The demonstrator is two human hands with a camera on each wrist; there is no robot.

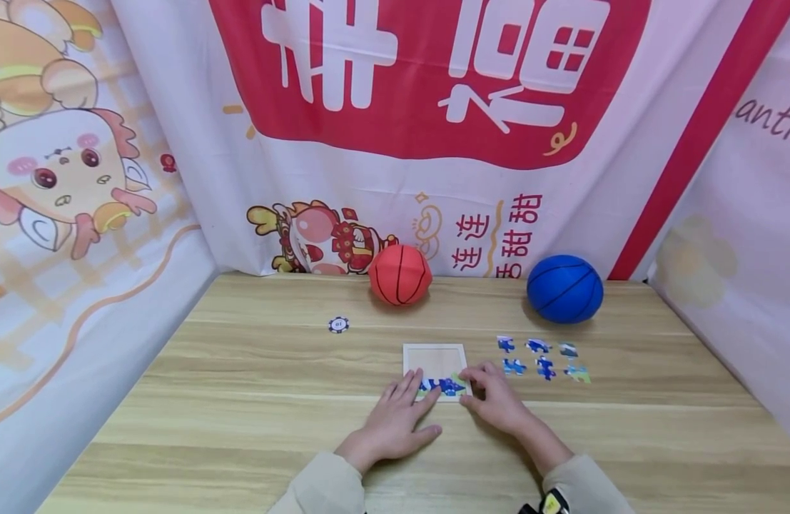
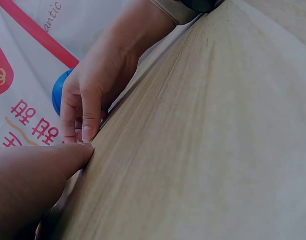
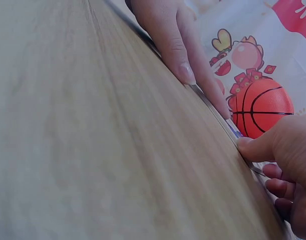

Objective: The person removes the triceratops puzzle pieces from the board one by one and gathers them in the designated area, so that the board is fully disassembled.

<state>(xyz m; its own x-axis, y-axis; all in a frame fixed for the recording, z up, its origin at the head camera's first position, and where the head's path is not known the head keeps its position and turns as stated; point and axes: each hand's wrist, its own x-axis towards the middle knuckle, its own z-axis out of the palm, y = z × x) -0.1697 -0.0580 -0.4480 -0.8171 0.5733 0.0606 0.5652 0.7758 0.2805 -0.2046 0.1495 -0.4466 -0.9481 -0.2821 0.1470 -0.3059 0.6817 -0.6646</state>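
Observation:
A small square jigsaw puzzle frame [image 1: 433, 347] with a white border lies on the table, its near part filled with blue and green puzzle pieces [image 1: 447, 386]. My left hand [image 1: 397, 422] rests over the frame's left side, fingers extended, with the index fingertip on the pieces near the front. At the right border, my right hand [image 1: 499, 401] grips the frame's near corner between thumb and bent fingers. In the right wrist view the right thumb [image 3: 255, 147] touches the frame's near edge, and the other fingers curl under the palm.
Several loose puzzle pieces [image 1: 545, 368] lie in two rows right of the frame. A red ball [image 1: 400, 275] and a blue ball [image 1: 564, 289] stand at the table's back edge, against a printed cloth [image 1: 343, 157]. A round chip [image 1: 338, 325] lies at the back left.

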